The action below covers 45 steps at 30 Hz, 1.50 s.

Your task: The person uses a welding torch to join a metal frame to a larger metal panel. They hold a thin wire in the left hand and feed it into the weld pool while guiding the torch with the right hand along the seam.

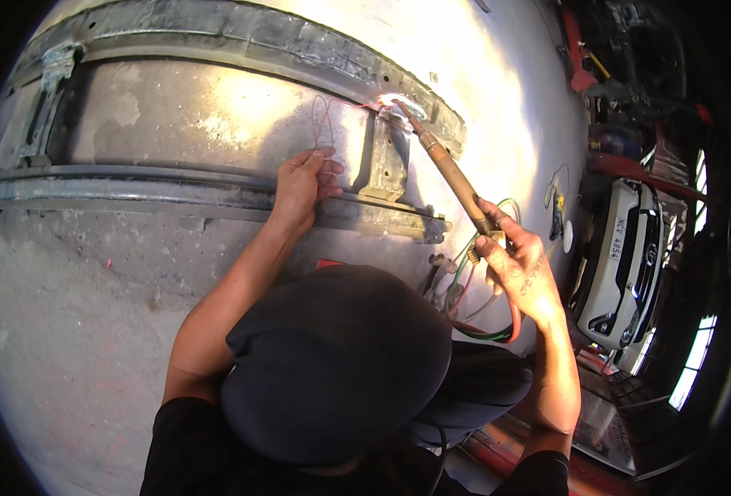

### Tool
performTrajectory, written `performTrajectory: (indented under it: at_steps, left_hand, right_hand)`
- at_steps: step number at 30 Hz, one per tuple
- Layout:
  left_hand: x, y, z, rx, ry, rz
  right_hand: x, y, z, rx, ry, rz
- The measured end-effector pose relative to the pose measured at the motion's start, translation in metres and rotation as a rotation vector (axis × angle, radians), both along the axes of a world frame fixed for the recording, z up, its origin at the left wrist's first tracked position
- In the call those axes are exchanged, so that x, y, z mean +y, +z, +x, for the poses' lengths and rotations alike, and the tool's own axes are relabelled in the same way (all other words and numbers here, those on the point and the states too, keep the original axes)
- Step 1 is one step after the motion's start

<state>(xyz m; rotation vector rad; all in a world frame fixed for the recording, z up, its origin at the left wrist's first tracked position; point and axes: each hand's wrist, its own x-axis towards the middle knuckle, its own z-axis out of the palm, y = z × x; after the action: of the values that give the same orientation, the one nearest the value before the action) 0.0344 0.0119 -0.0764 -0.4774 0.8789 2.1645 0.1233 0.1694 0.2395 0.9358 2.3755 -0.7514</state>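
Note:
My left hand (pixel 306 183) pinches a thin coppery wire (pixel 326 116), which loops upward and runs right to a bright glowing spot. Wrapped around the handle of a long brass gas torch (pixel 454 175) is my right hand (pixel 514 260). The torch tilts up to the left, its tip at the glow. A white-hot flame (pixel 394 101) burns there, where a short crosspiece (pixel 388 157) meets the far rail (pixel 283 48) of a grey metal frame. The near rail (pixel 134 192) passes just under my left hand. Glare hides the exact joint.
Red and green hoses (pixel 510 326) hang from the torch beside my right wrist. Another crosspiece (pixel 51 107) joins the rails at left. A dark cap (pixel 340 364) fills the lower middle. Concrete floor (pixel 76 331) lies around. A white vehicle front (pixel 626 260) stands at right.

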Motion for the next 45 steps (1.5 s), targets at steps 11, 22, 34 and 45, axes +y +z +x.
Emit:
performTrajectory:
  at_steps: [11, 22, 34, 45]
  left_hand:
    - [0.0023, 0.0012, -0.0027, 0.003, 0.022, 0.018]
    - [0.0028, 0.0017, -0.0065, 0.009, 0.019, 0.028]
    - [0.0015, 0.0028, -0.0061, 0.020, 0.015, 0.028]
    - [0.0027, -0.0002, -0.0064, 0.022, 0.012, 0.041]
  right_hand:
    - [0.0011, 0.0033, -0.0066, -0.004, 0.026, 0.033]
    - [0.0044, 0.0019, -0.0041, 0.011, 0.032, 0.022]
    - [0.0034, 0.0029, -0.0047, 0.003, 0.040, 0.020]
    - [0.0052, 0.0016, -0.0043, 0.007, 0.028, 0.002]
